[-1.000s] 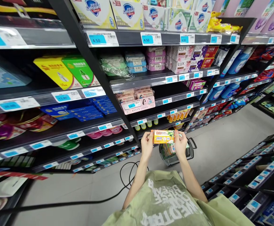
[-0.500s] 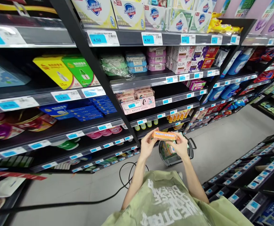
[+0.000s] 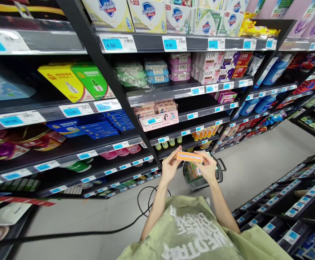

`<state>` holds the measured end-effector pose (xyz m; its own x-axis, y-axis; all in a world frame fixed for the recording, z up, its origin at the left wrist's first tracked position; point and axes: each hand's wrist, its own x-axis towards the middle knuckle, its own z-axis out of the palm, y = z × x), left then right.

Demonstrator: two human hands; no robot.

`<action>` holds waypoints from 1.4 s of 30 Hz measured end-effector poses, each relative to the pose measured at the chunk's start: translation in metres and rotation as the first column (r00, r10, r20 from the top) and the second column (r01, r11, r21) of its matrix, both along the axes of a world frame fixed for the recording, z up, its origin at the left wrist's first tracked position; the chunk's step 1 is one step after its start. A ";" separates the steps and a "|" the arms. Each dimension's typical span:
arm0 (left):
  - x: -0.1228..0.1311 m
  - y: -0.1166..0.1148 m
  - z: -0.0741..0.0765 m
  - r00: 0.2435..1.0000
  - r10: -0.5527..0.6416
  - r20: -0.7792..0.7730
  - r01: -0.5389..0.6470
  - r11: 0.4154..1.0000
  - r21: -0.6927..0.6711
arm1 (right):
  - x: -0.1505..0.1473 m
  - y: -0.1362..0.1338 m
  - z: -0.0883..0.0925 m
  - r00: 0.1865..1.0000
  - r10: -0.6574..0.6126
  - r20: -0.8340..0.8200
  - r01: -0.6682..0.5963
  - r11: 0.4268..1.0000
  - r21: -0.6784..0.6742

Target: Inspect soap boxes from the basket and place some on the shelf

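An orange-wrapped bar of soap point(image 3: 189, 156) with printed lettering along its side is held level in front of my body. My left hand point(image 3: 169, 167) grips its left end, thumb and fingers closed round it. At the other end my right hand point(image 3: 209, 169) is closed on it too. Below and behind my right hand, a grey shopping basket point(image 3: 196, 186) stands on the floor with packaged goods in it, partly hidden by that hand.
Shelves ahead carry boxed soaps point(image 3: 208, 76), a pink carton point(image 3: 159, 121) and orange bottles point(image 3: 204, 133). More shelving point(image 3: 269, 228) lies at the lower right. A black cable point(image 3: 97, 233) runs across the floor at the left. The aisle floor point(image 3: 275, 155) stretches off to the right.
The soap bar has tilted slightly, its right end a little lower. Both hands keep their hold and have hardly moved.
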<state>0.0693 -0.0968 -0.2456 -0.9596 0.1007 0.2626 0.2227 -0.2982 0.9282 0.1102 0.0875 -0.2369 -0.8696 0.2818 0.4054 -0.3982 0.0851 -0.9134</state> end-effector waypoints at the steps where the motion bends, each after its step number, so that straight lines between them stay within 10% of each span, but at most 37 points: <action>1: 0.000 0.000 0.000 1.000 -0.001 0.001 0.001 1.000 0.003 | 0.000 0.000 0.000 1.000 0.001 -0.005 -0.001 1.000 -0.001; 28: 0.000 -0.004 -0.002 0.999 -0.037 -0.005 0.037 0.999 0.005 | 0.000 -0.001 -0.002 0.998 0.009 0.068 -0.006 0.999 -0.044; 42: -0.009 -0.012 -0.027 0.970 -0.241 -0.035 0.235 0.965 -0.115 | -0.008 -0.002 -0.002 0.899 0.135 0.417 0.027 0.932 -0.360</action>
